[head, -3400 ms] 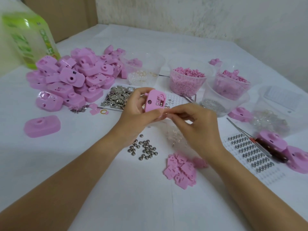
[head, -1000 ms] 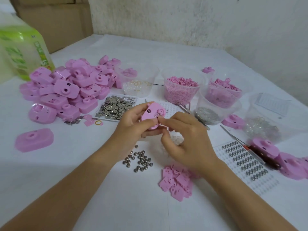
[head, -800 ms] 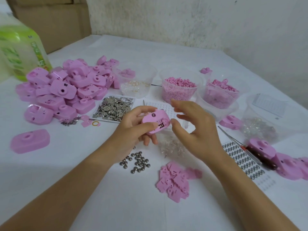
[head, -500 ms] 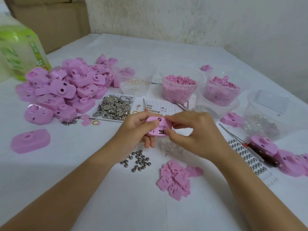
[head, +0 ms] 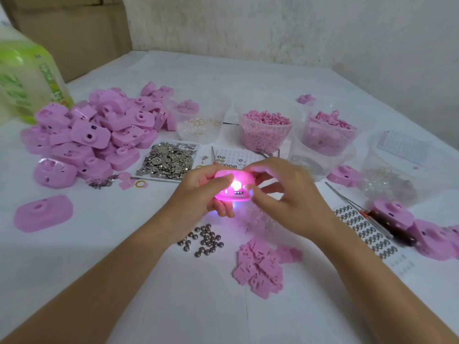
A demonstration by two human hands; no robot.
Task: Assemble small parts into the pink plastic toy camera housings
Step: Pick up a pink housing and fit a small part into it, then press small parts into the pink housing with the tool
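Note:
Both hands hold one pink toy camera housing above the middle of the table. A bright light glows inside it, and small metal contacts show at its lower edge. My left hand grips its left side, thumb on top. My right hand pinches its right side with thumb and forefinger. Below the hands lie several small round metal batteries and a heap of flat pink cover plates. A patch of tiny clear parts lies partly hidden under my right hand.
A big pile of pink housings fills the left, with one loose housing nearer. A tray of metal clips, clear tubs of pink parts, a spring sheet, a screwdriver and a green bottle surround the work spot.
My right hand opened and lifted off the housing, then came back onto its right side. A light inside the housing has come on. The housing sits flatter than before.

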